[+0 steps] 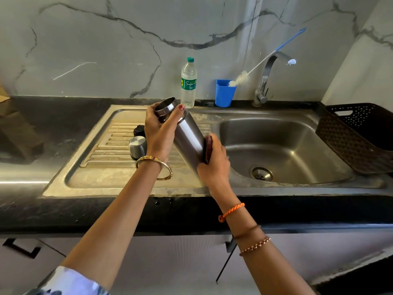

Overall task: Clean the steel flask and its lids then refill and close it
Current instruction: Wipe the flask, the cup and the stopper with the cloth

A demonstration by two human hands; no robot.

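Two lids (137, 143) on the drainboard (106, 167), left of the basin (287, 145) (tap (265, 81) behind)

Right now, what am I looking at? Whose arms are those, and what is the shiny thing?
The camera sits on a person's head, looking down, so these are that person's own arms at a kitchen sink. The left hand grips the open neck of a tilted steel flask. The right hand presses a dark scrubbing pad against its lower side. On the ribbed draining board stand a steel cap and a black lid. Behind are a clear water bottle and a blue cup holding a white bottle brush.
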